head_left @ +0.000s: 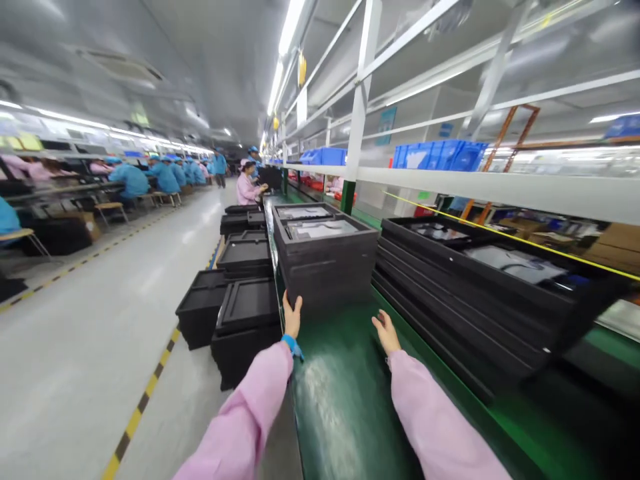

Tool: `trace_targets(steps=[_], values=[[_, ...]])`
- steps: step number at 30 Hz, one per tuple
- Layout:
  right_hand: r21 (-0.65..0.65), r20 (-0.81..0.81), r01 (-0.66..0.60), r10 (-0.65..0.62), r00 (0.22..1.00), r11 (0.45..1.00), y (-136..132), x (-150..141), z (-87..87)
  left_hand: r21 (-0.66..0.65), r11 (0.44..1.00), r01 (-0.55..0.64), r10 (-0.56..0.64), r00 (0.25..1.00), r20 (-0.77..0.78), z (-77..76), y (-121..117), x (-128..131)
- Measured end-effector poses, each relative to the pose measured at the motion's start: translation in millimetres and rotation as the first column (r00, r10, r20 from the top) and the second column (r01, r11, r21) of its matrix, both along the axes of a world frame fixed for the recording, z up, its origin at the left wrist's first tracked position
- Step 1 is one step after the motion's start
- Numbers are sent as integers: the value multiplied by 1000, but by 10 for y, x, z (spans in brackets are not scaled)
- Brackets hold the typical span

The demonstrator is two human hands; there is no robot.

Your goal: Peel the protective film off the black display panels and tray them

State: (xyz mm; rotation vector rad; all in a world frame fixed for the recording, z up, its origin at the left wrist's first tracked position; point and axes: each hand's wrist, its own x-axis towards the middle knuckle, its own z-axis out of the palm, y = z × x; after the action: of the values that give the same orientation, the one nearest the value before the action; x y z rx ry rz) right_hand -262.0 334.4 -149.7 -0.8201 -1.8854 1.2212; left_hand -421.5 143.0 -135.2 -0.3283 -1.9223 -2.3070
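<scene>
Blue wall sign [387,125]: bearing marks too blurred to read. Black tray stack [327,273]: standing on the green work surface [333,400], ahead of both hands. Left hand [291,320]: lying open, touching the stack's near left corner. Right hand [387,332]: hanging open, fingers loosely curling, apart from the stack.

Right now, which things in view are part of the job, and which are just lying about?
In the job, as far as I can judge:
- black tray stack, between the hands
- left hand, at its near left corner
- right hand, near its right corner
- green surface under it

Apparently just about:
- black boxes at left
- blue bin
- wooden stool
</scene>
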Motion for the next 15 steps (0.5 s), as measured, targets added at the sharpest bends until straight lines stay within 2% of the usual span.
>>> trace_targets(steps=[3,6,8,11,15], values=[[-72,-96,91,-98,991,993,334,-584,-179,29,999,22,-21,999,-38,-174,66,-102],[-121,-163,161,-180,970,979,573,-892,-270,63,996,58,-54,997,-59,-306,63,-231],[-139,-185,185,-209,960,973,689,-1038,-286,98,992,77,-72,996,-55,-364,49,-304],[-156,-213,154,-186,959,976,802,-1190,-295,152,985,83,-81,997,-13,-411,49,-382],[-198,-219,95,-139,966,976,855,-1208,-329,172,985,26,-40,996,75,-424,89,-436]])
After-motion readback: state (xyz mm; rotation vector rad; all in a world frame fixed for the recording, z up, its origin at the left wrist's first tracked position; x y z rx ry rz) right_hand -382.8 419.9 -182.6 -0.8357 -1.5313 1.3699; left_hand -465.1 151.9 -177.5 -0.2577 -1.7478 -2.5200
